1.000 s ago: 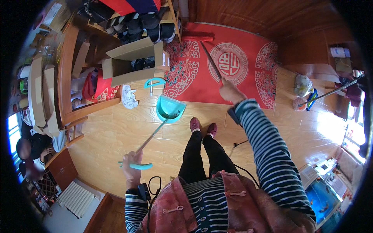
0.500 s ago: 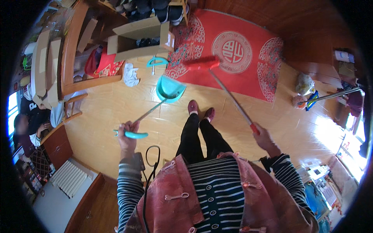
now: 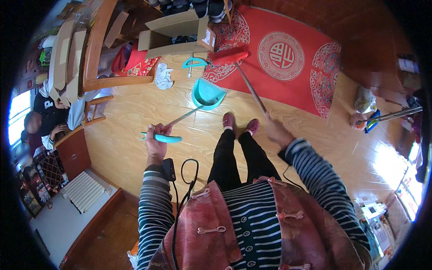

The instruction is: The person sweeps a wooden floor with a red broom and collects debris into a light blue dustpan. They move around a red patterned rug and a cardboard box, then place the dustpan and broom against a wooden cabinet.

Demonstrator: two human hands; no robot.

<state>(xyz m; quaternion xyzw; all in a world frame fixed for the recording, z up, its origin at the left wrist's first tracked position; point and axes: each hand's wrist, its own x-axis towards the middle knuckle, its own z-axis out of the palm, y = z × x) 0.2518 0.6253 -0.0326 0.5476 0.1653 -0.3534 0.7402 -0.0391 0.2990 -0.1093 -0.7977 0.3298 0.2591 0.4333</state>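
My left hand (image 3: 156, 143) is closed round the teal grip at the top of a long-handled dustpan. Its teal pan (image 3: 213, 93) rests on the floor in front of me, beside the mat's near left corner; small dark bits seem to lie in it. In my closed right hand (image 3: 279, 131) is the handle of a broom. The broom's red head (image 3: 228, 55) is over the left part of the red patterned mat (image 3: 294, 92), beyond the pan. My fingers hide the upper end of the broom handle.
An open cardboard box (image 3: 180, 36) stands beyond the pan, with a teal-handled object (image 3: 194, 62) and a white cloth (image 3: 163, 76) before it. A mop (image 3: 391, 116) and filled plastic bag (image 3: 365, 100) are at right. People (image 3: 47, 110) sit at far left.
My right hand has moved forward and left, and the broom head has shifted left over the mat. The dustpan stays in place on the floor while the whole view has shifted slightly.
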